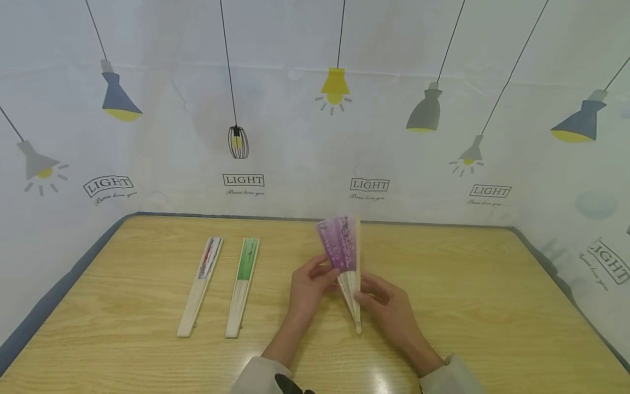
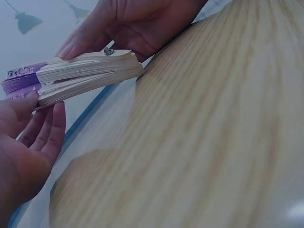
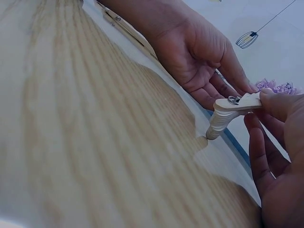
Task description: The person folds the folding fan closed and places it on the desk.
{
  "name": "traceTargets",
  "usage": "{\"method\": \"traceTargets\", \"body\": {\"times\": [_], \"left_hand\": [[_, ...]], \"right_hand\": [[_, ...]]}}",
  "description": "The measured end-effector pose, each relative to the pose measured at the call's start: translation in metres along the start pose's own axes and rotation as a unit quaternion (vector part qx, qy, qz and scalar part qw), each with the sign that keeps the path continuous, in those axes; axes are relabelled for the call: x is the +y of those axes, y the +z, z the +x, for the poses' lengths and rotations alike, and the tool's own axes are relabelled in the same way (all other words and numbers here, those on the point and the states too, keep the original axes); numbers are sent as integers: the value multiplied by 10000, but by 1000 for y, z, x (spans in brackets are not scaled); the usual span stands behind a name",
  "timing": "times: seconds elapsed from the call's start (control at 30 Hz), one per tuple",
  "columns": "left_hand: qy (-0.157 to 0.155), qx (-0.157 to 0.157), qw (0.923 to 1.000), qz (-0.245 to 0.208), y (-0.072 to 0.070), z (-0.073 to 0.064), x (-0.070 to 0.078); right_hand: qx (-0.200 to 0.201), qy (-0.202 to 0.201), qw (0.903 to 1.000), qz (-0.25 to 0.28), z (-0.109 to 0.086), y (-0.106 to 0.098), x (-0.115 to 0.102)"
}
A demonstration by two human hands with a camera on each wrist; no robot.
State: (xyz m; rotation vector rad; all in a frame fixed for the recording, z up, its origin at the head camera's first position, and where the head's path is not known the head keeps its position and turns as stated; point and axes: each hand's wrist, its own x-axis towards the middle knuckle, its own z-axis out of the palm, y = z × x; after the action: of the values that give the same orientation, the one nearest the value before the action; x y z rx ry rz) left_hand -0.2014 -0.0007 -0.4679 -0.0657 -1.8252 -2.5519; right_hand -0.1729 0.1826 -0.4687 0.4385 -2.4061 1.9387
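A purple folding fan (image 1: 339,243) with pale wooden ribs stands partly spread between both hands, its pivot end pointing down toward the table's front. My left hand (image 1: 309,285) pinches its left side where the purple cloth meets the ribs. On the right edge, my right hand (image 1: 389,306) pinches the outer wooden guard lower down. In the left wrist view the fan's stacked ribs (image 2: 85,78) show side-on, with a small metal pivot near the end. From the right wrist, the fan's pivot end (image 3: 223,116) appears just above the wooden surface.
Two folded fans lie on the left of the wooden table (image 1: 467,306): a white one with a dark and red print (image 1: 199,293) and a green one (image 1: 243,284). A pale curtain (image 1: 295,131) printed with lamps stands behind the table and along its sides.
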Motion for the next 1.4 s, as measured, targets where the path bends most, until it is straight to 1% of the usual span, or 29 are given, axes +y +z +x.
{"method": "traceTargets", "body": {"times": [0.17, 0.3, 0.37, 0.67, 0.9, 1.1, 1.17, 1.3, 1.4], "left_hand": [[41, -29, 10000, 18, -1, -1, 0], [73, -59, 9999, 94, -1, -2, 0], [87, -63, 9999, 128, -1, -2, 0], [-17, 39, 9999, 130, 0, 0, 1], [8, 88, 9998, 151, 0, -1, 3], [-3, 120, 9989, 451, -1, 0, 2], [2, 90, 9986, 513, -1, -1, 4], [26, 54, 9984, 557, 3, -8, 18], [-34, 42, 9988, 480, 6, -13, 28]], "right_hand": [[-59, 35, 10000, 3, 0, 0, -2], [-163, -109, 9998, -59, 0, 0, -2], [-195, -121, 9997, -27, 0, 0, -3], [-178, -95, 9998, 10, 1, 0, -2], [-142, 8, 9999, 51, 2, -1, 0], [-199, 105, 9997, 81, 2, -1, -1], [-228, 121, 9996, 100, 1, -1, -2], [-256, 126, 9995, 100, 1, -1, -2], [-255, 116, 9996, 89, 1, -1, -2]]}}
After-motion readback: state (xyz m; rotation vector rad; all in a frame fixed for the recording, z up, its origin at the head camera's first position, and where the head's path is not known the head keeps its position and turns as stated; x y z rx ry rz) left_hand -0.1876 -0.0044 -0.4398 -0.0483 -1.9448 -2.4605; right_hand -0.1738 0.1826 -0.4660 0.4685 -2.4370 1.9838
